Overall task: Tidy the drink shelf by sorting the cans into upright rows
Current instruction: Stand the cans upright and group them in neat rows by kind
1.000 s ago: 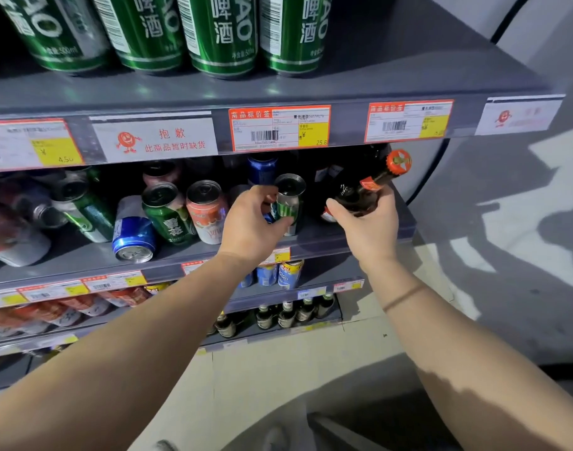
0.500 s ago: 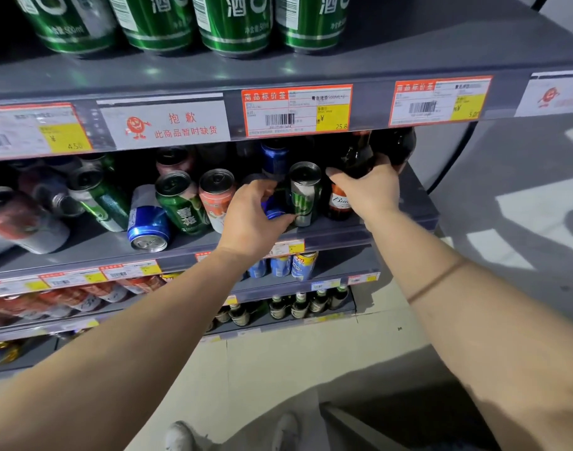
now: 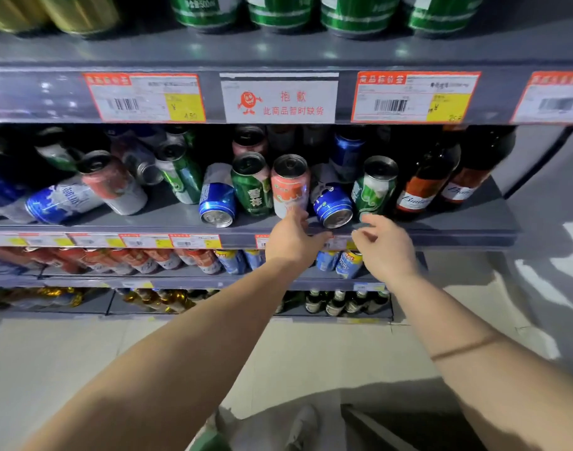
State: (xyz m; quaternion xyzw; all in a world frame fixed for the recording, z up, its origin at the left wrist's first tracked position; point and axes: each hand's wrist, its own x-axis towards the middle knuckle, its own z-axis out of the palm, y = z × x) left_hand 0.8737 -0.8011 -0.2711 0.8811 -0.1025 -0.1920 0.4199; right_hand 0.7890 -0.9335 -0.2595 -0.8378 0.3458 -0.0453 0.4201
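Cans like the fallen blue one (image 3: 333, 207) roll and slip, so your empty, loosely spread hands (image 3: 293, 239) (image 3: 386, 245) should grasp its sides.

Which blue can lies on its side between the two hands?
The blue can just left of the green-and-white can, its end facing the aisle; the other sits further left.

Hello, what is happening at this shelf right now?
A person is tidying a drink shelf crowded with mixed cans. Both hands reach toward its front edge: the left hand touches the base of an upright orange can, and the right hand hovers just below a green can. A blue can lies tipped between them.
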